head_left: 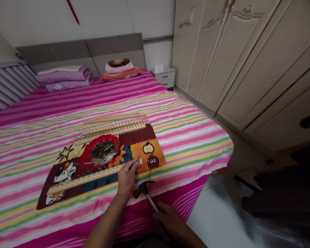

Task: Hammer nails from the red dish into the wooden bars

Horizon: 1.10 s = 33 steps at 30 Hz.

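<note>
My left hand (pixel 127 175) is closed in a pinch over the right end of a pale wooden strip (pixel 93 177) with a row of holes or nail points along it. What the fingertips hold is too small to make out. My right hand (pixel 168 219) grips the handle of a claw hammer (pixel 143 189), its dark head just below and right of my left hand. Behind the strip, a red scalloped dish (pixel 86 156) holds a heap of loose nails (pixel 104 152). Farther back lie wooden strips studded with upright nails (pixel 113 129). Dish and front strip rest on a cartoon-printed mat (pixel 158 148).
The mat lies on a bed with a striped sheet (pixel 193 127). Folded purple bedding (pixel 67 78) and a pink-orange pile (pixel 120 70) sit by the headboard (pixel 67 51). A white nightstand (pixel 166 77) and a tall wardrobe (pixel 222 51) stand to the right.
</note>
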Available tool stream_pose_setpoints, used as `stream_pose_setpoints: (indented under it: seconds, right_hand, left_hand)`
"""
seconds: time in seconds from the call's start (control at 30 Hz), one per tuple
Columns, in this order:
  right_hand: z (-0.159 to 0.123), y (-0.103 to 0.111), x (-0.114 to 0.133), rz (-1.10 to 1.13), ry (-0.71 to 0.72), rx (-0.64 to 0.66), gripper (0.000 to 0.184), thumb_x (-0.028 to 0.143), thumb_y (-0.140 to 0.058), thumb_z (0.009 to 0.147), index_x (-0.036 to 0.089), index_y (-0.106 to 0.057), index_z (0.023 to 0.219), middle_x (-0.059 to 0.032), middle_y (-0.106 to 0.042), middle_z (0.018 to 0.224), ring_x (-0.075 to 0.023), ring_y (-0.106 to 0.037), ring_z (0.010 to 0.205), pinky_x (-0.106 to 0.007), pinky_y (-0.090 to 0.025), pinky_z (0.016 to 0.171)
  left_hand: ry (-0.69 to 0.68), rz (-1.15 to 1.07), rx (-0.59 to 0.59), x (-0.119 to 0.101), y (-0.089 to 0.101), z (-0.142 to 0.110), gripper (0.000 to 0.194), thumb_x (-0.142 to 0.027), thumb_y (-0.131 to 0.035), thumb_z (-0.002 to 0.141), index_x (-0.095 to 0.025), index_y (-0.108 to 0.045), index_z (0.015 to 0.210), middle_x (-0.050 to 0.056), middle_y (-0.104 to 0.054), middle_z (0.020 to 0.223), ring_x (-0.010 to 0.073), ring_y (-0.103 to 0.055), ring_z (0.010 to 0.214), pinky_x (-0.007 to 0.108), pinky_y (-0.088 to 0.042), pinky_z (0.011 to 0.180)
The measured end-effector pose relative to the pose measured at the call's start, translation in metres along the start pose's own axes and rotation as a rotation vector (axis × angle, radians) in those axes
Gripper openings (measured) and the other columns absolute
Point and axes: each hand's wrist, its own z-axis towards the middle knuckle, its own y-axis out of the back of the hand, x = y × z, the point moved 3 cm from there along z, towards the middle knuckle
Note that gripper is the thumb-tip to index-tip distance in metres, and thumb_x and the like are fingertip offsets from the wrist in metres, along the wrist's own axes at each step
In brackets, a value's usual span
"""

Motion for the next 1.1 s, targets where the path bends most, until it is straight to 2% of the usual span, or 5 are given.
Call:
stream_pose_setpoints:
  seconds: [0.17,0.33,0.53,0.87,1.1]
  right_hand:
    - [-0.007,0.000,0.010,-0.088,0.059,-0.051,0.009,0.021,-0.047,0.072,0.018,-0.055,0.076,0.0101,-0.044,0.044,-0.0073,-0.037,0.033,-0.018,-0.028,0.034]
    - [-0.036,0.011,0.035,-0.200,0.211,-0.142,0.020,0.027,-0.052,0.079,0.018,-0.067,0.089,-0.0020,-0.066,0.083,-0.0178,-0.058,0.081,-0.026,-0.043,0.074]
    - [-0.062,0.018,0.080,-0.278,0.383,-0.251,0.042,0.040,-0.043,0.090,0.019,-0.058,0.124,-0.0040,-0.067,0.090,-0.0200,-0.061,0.083,-0.028,-0.048,0.077]
    - [-0.039,-0.003,0.141,-0.663,0.658,-0.308,0.049,0.016,-0.040,0.091,0.021,-0.042,0.140,-0.0074,-0.069,0.112,-0.0221,-0.058,0.115,-0.036,-0.046,0.097]
    - [-0.029,-0.009,0.145,-0.780,0.648,-0.245,0.053,0.013,-0.038,0.090,0.017,-0.038,0.143,-0.0103,-0.058,0.133,-0.0188,-0.053,0.123,-0.032,-0.043,0.100]
  left_hand:
    - [0.000,-0.003,-0.033,0.001,-0.003,0.000,0.037,-0.045,-0.068,0.061,-0.015,-0.070,0.084,0.004,-0.069,0.077,0.0147,-0.064,0.068,0.029,-0.053,0.066]
    - [0.003,-0.004,-0.030,0.006,-0.006,-0.002,0.033,-0.045,-0.066,0.064,-0.017,-0.065,0.080,0.002,-0.068,0.070,0.0157,-0.065,0.068,0.029,-0.053,0.065]
    - [-0.231,0.310,-0.036,0.006,-0.009,-0.002,0.023,-0.039,-0.055,0.076,-0.021,-0.068,0.080,0.003,-0.069,0.080,0.0159,-0.064,0.075,0.029,-0.050,0.072]
    - [-0.600,0.553,-0.052,-0.002,-0.015,-0.007,0.021,-0.030,-0.047,0.087,-0.021,-0.066,0.083,0.002,-0.069,0.078,0.0140,-0.063,0.076,0.025,-0.048,0.073]
    - [-0.606,0.567,-0.058,0.002,-0.014,-0.009,0.020,-0.027,-0.046,0.088,-0.021,-0.064,0.081,0.001,-0.066,0.075,0.0131,-0.061,0.072,0.024,-0.047,0.069]
